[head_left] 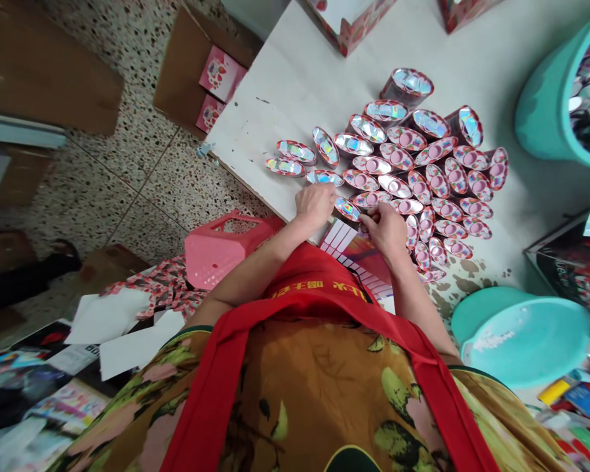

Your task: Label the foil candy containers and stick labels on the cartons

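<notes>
A shiny-topped can (347,208) is between the left hand (317,204), nine o'clock, and right hand (387,229), four o'clock, probably for steadying; I cannot tell if either pinches. Packed cans (437,181), two o'clock, likely save table (290,85) space.

What seems a pink stool (209,259) stands left, speckled floor (142,151) beyond it; a teal basin (531,344) sits near right.

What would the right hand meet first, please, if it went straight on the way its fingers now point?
The right hand would most likely meet the shiny-topped can between it and the left hand; it looks very close, though contact is hard to judge.
</notes>
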Tool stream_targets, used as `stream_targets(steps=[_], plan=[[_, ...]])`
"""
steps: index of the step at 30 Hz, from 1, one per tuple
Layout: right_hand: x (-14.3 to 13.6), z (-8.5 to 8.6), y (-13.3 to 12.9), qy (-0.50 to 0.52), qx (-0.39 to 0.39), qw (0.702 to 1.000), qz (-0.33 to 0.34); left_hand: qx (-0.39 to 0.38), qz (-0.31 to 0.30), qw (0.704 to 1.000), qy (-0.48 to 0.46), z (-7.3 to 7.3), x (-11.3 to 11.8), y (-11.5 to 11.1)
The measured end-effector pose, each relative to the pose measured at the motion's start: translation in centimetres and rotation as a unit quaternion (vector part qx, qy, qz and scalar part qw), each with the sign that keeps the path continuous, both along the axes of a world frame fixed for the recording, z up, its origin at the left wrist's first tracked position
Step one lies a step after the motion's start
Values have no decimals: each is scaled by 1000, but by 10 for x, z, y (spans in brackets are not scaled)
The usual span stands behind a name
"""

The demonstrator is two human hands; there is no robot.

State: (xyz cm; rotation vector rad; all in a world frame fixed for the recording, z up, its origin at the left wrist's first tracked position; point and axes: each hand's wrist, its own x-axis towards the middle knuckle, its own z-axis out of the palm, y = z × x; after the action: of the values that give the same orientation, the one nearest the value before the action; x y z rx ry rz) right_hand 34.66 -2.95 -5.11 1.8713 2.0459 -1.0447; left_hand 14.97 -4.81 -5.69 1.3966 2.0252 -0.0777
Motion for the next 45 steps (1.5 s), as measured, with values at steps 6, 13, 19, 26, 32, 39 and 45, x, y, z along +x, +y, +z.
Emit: stream_targets(steps=[6,13,19,26,32,39,45], plan=[[34,8,-42,73,-11,995,74,44,26,995,91,6,-19,-24],[37,-3,-46,86,-30,993,74,143,-361,917,-90,-1,35,-63],[34,-1,-39,73,-89,993,42,166,-389,887,-184,-19,30,-82],[30,3,-38,76,-35,996,16,98,-10,912,-398,11,19,-85],[17,24,-21,288,-115,943,-118,134,358,817,-431,22,26,-53],[-1,7,10,323,-191,917,-137,144,439,749,-475,16,29,-20],[2,0,50,246,-160,955,-49,140,398,830,-365,1,27,4]])
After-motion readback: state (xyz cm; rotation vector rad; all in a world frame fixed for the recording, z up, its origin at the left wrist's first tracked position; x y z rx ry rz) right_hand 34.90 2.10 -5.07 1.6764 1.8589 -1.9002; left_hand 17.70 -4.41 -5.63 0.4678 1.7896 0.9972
